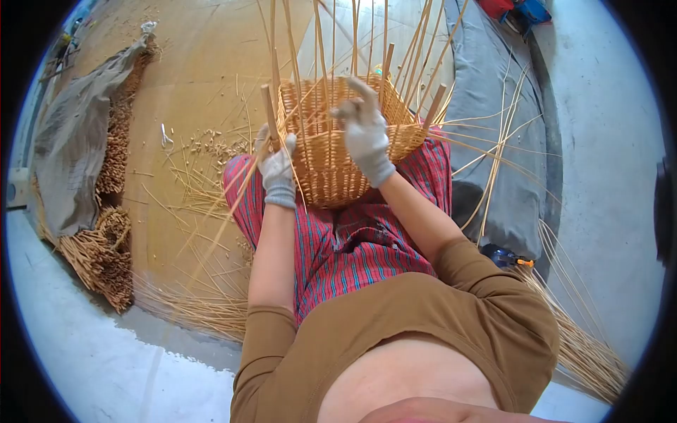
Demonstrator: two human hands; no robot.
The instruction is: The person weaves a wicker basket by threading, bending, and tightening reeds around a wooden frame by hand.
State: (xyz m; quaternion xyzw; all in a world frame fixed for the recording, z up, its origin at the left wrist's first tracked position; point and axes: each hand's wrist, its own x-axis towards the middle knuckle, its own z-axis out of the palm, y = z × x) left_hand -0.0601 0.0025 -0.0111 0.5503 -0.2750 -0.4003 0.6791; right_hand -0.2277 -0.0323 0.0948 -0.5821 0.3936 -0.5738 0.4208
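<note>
A woven wicker basket [328, 173] rests on my lap, with long upright canes rising from its walls and thicker wooden stakes at its corners. My left hand [276, 161], in a pale glove, is closed at the basket's left corner around the stake [270, 113] and some thin strands there. My right hand [365, 137], also gloved, is raised over the basket's near wall, its index finger extended. The fingers of my right hand are partly blurred, and whether a strand lies between them is unclear.
Bundled canes [116, 240] lie at the left under a grey cloth [77, 141]. Cut pieces and loose strands [204, 190] litter the brown board. On the right are a dark cloth [486, 106], long strands, a dark object with an orange part [504, 256] and a cane bundle [585, 352].
</note>
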